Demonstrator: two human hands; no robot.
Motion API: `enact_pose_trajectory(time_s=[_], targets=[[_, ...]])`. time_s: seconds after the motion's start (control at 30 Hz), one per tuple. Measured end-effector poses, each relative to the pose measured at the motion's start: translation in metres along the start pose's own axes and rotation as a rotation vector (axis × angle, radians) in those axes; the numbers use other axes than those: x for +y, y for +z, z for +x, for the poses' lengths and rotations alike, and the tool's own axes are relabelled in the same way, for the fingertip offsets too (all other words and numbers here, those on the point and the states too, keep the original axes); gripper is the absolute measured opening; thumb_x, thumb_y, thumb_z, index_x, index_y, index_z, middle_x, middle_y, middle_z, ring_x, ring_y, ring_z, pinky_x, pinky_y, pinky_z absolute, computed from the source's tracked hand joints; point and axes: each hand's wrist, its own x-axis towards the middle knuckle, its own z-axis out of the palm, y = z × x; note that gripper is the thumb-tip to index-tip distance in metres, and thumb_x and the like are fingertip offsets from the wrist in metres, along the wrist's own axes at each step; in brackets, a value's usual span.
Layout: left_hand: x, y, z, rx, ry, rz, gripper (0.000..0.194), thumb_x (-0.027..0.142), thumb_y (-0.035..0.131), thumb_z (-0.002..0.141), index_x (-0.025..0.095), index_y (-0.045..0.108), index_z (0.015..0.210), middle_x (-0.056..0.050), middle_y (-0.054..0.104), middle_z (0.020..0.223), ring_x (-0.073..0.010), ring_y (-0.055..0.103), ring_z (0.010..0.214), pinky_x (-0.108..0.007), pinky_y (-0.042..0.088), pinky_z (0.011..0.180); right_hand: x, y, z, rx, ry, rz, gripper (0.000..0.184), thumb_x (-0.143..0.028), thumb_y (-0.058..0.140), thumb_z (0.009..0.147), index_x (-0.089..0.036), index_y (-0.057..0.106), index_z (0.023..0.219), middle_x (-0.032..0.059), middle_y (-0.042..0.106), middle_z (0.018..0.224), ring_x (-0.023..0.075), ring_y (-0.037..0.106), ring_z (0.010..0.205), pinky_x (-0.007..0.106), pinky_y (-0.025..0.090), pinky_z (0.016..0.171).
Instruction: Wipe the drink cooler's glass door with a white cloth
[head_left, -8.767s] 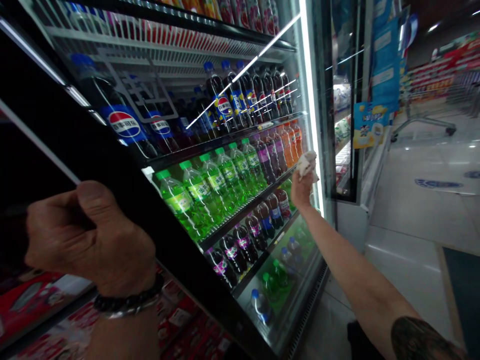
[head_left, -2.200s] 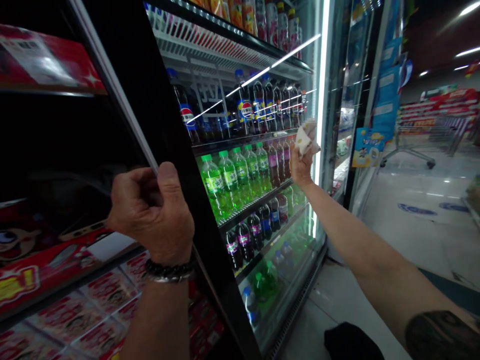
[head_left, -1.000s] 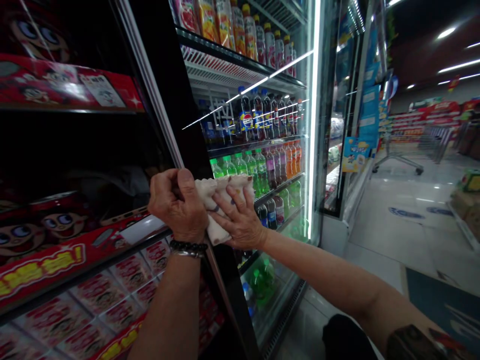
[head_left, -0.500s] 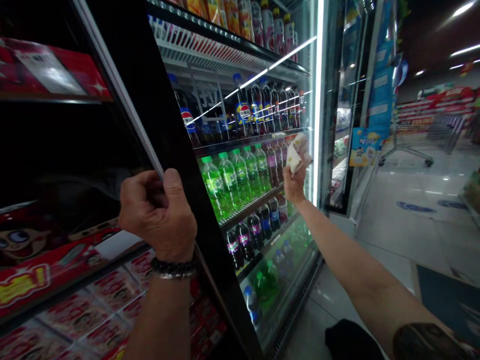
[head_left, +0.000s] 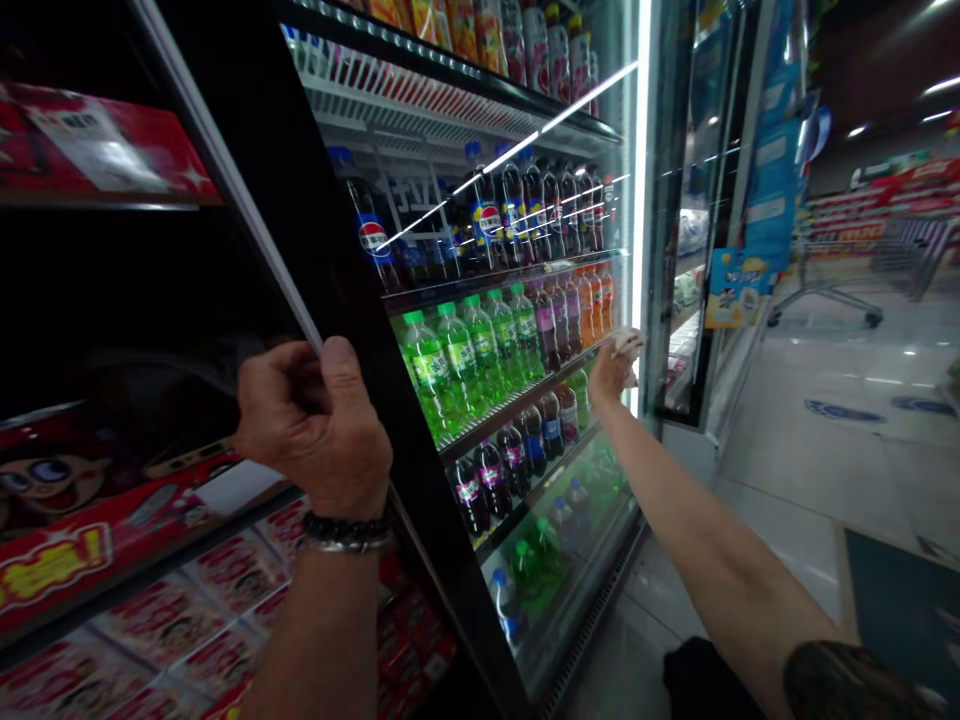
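Left hand (head_left: 315,425): nearest the camera, fingers clenched over the near edge of the glass cooler door (head_left: 352,300), apparently to steady the opened door; beaded bracelet (head_left: 345,530) on the wrist.

Cooler door: long axis upright, leaning in this view, glass face running away toward the lit strip.

Behind the glass: green soda bottles (head_left: 457,350) standing on a shelf, cola bottles (head_left: 517,210) above, darker bottles below.

Right hand (head_left: 611,370): arm stretched far, fingers bunched around a white cloth (head_left: 626,345) pressed to the glass at the door's far edge, beside the light strip.

Beyond: shopping trolley (head_left: 832,285) on the aisle floor.
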Motion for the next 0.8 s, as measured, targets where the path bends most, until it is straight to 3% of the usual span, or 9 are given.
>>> enact_pose_trajectory(time_s=[0.1,0.2,0.27,0.37,0.47,0.6,0.7,0.8], targets=[[-0.003,0.0,-0.001,-0.012,-0.002,0.03,0.031,0.041,0.074,0.099,0.01,0.073,0.101,-0.002,0.062,0.086,-0.0081,0.052,0.076,-0.024,0.039,0.075,-0.029,-0.003,-0.067,-0.016,-0.127,0.016,0.087,-0.062,0.023,0.109,-0.001,0.018,0.171,0.0289,0.029,0.177,0.0372,0.027,0.167,0.062,0.02,0.14],[-0.004,0.0,-0.002,-0.018,-0.024,0.044,0.033,0.042,0.073,0.1,0.01,0.073,0.102,-0.003,0.064,0.088,-0.0085,0.052,0.076,-0.025,0.039,0.075,-0.054,-0.016,-0.153,-0.085,-0.511,0.034,0.088,-0.066,0.028,0.11,-0.009,0.012,0.176,0.0212,0.021,0.182,0.0338,0.013,0.173,0.062,0.013,0.142],[-0.002,-0.001,-0.003,-0.026,-0.035,0.06,0.032,0.042,0.073,0.1,0.01,0.073,0.102,-0.003,0.064,0.088,-0.0087,0.052,0.076,-0.025,0.039,0.075,-0.063,-0.026,-0.204,-0.157,-0.791,0.03,0.083,-0.066,0.029,0.111,-0.018,0.013,0.177,0.017,0.014,0.185,0.0371,0.007,0.174,0.067,0.01,0.142],[0.001,-0.001,-0.002,-0.045,-0.035,0.086,0.033,0.042,0.072,0.101,0.009,0.073,0.102,-0.004,0.065,0.089,-0.0095,0.053,0.078,-0.025,0.039,0.076,-0.064,-0.038,-0.256,-0.201,-1.163,0.041,0.078,-0.071,0.028,0.109,-0.031,0.025,0.176,0.0122,0.012,0.186,0.045,0.007,0.173,0.07,0.005,0.14],[0.003,-0.001,0.0,-0.053,-0.032,0.083,0.033,0.042,0.07,0.101,0.009,0.072,0.102,-0.004,0.064,0.088,-0.009,0.051,0.075,-0.025,0.037,0.073,-0.054,-0.039,-0.27,-0.18,-1.378,0.064,0.08,-0.076,0.049,0.101,-0.037,0.038,0.17,0.0091,0.028,0.181,0.046,0.017,0.171,0.07,0.006,0.141],[0.003,-0.002,0.0,-0.055,-0.038,0.08,0.033,0.042,0.07,0.101,0.01,0.072,0.102,-0.003,0.064,0.088,-0.0089,0.05,0.074,-0.025,0.036,0.072,-0.039,-0.034,-0.255,-0.186,-1.508,0.061,0.073,-0.071,0.063,0.094,-0.044,0.051,0.161,0.0028,0.042,0.175,0.0407,0.025,0.169,0.07,0.013,0.141],[0.001,-0.001,-0.001,-0.049,-0.039,0.082,0.033,0.043,0.07,0.101,0.01,0.072,0.102,-0.003,0.064,0.087,-0.0091,0.05,0.074,-0.025,0.036,0.071,-0.027,-0.032,-0.244,-0.184,-1.526,0.082,0.067,-0.066,0.062,0.096,-0.045,0.054,0.159,0.0017,0.045,0.173,0.0381,0.026,0.169,0.069,0.014,0.14],[0.001,-0.001,-0.002,-0.049,-0.032,0.093,0.034,0.044,0.069,0.102,0.01,0.073,0.102,-0.004,0.065,0.089,-0.01,0.052,0.077,-0.026,0.038,0.074,-0.009,-0.035,-0.25,-0.204,-1.433,0.092,0.068,-0.064,0.062,0.097,-0.038,0.055,0.159,0.0063,0.036,0.178,0.0429,0.022,0.17,0.071,0.008,0.14]])
